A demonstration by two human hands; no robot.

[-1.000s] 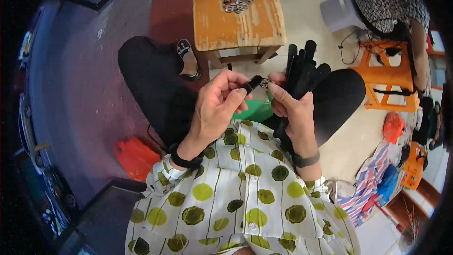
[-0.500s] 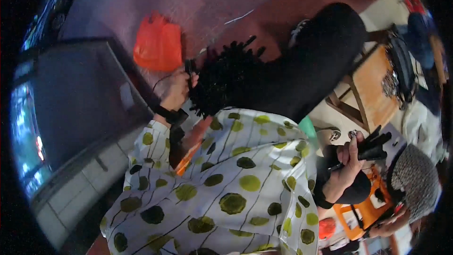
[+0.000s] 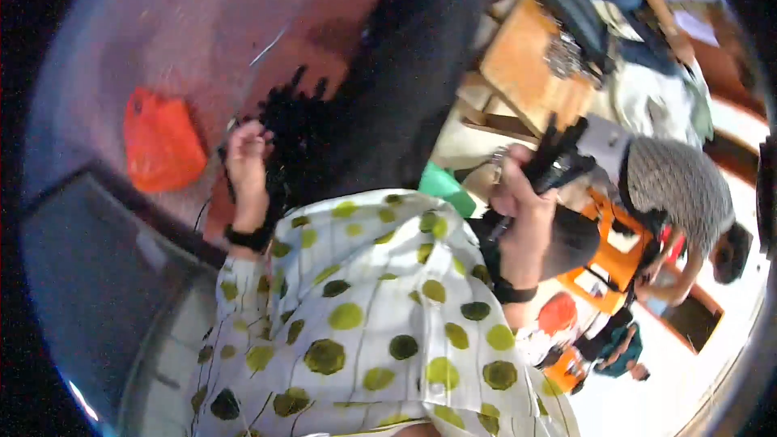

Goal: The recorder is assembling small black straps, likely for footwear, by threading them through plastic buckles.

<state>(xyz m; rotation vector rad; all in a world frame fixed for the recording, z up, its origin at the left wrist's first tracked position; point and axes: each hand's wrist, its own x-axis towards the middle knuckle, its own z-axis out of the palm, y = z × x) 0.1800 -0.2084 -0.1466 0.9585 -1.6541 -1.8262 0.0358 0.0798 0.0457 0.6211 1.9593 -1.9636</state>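
Observation:
My right hand point(image 3: 524, 206) is closed around a bundle of black strip-like pieces point(image 3: 562, 158), whose ends stick out past the fingers. Small shiny metal bits point(image 3: 499, 163) show beside its thumb. On my black-trousered lap lies a heap of similar short black pieces point(image 3: 295, 125). My left hand point(image 3: 249, 155), fingers curled and somewhat blurred, is at the left edge of that heap. Something dark shows along the hand, but what the fingers hold cannot be made out.
A red-orange plastic bag point(image 3: 164, 142) sits on the floor at left, by a dark panel point(image 3: 89, 235). At right stands a wooden stool point(image 3: 526, 57) with a metal chain pile point(image 3: 571, 57) and black bag point(image 3: 575, 12). Beyond are an orange chair point(image 3: 611, 251) and a person in grey knit point(image 3: 676, 186).
The view has swung right, so the red-orange bag and stool appear further left. My right hand, still holding the black bundle, is raised. My left hand's fingers now curl upward near the heap.

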